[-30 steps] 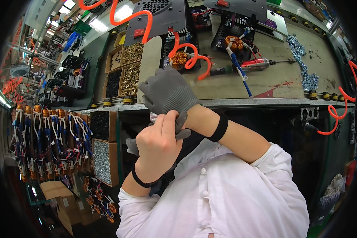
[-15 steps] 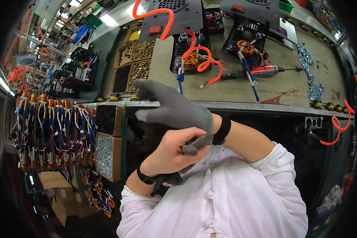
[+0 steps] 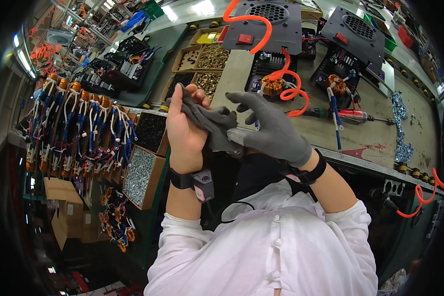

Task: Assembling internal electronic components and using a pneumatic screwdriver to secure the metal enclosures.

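My bare left hand is raised palm-up, its fingers curled around a loose grey glove that hangs across the palm. A matching grey glove covers my right hand, which is held just to the right with its fingers apart. The right thumb tip reaches the edge of the loose glove; whether it presses on it I cannot tell. Both wrists carry black straps, and a small black device sits on the left one.
Beyond my hands, dark metal housings with copper coils stand on the bench. A red screwdriver tool lies there beside a coiled orange hose. Screw boxes and hanging wired coils are at left.
My hands have parted from the right wrist cuff. The left hand has moved up and turned palm-up with the loose glove; the right hand has shifted right. The view has swung left.
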Available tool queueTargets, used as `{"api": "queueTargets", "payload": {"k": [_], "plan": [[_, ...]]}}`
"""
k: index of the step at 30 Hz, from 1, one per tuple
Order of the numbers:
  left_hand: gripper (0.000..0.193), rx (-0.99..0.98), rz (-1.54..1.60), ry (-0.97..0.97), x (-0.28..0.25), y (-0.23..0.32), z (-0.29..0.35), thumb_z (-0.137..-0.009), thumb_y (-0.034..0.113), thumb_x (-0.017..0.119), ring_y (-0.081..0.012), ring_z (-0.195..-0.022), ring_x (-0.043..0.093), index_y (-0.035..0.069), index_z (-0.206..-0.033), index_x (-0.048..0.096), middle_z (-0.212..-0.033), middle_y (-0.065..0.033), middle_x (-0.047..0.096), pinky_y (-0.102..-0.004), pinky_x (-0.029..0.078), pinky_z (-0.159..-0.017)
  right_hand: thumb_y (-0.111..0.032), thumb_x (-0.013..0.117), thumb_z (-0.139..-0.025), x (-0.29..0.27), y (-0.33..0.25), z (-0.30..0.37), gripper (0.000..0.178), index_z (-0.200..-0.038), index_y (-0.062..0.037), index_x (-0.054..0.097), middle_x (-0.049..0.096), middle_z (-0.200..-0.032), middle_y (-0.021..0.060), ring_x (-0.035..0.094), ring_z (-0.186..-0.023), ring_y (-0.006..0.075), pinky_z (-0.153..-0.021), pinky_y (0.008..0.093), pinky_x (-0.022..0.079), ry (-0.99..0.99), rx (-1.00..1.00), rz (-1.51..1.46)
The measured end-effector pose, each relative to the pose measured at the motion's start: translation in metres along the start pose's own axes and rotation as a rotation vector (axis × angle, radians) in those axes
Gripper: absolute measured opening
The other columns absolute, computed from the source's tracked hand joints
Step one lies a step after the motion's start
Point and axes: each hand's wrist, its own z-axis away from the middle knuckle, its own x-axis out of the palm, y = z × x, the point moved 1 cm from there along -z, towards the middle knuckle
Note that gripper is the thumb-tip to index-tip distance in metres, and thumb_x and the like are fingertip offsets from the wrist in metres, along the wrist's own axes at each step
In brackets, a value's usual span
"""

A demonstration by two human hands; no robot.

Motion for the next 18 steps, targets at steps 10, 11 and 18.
{"api": "queueTargets", "payload": {"k": [10,11,18], "plan": [[0.031,0.474,-0.595,0.138,-0.009,0.006,0.017,-0.094,0.018,0.056,-0.0152,-0.094,0.055,0.007,-0.123,0.054,-0.108,-0.0065,0.057,-0.0327,0.047,-0.080,-0.031,0.061,-0.088,-0.012,0.031,-0.035,0.038,-0.106,0.0019,0.061,0.064,-0.087,0.0059,0.062,-0.070,0.0109,-0.061,0.0242,0.050,0.098,0.503,-0.738],[0.032,0.717,-0.920,0.090,-0.004,0.005,0.027,-0.092,0.012,0.058,-0.0134,-0.093,0.054,0.006,-0.123,0.053,-0.110,-0.0056,0.057,-0.0308,0.045,-0.081,-0.032,0.062,-0.087,-0.010,0.033,-0.037,0.039,-0.106,0.0021,0.061,0.063,-0.086,0.0056,0.061,-0.068,0.0112,-0.058,0.0241,0.049,0.084,0.527,-0.709],[0.024,0.861,-1.736,-0.350,0.033,-0.008,0.031,-0.076,0.006,0.073,-0.0195,-0.072,0.064,0.002,-0.097,0.064,-0.090,-0.0087,0.063,-0.0293,0.051,-0.062,-0.039,0.060,-0.090,0.001,0.024,-0.035,0.041,-0.096,0.0013,0.064,0.063,-0.084,0.0081,0.059,-0.067,0.0126,-0.060,0.0262,0.048,0.058,0.299,-0.519]]}}
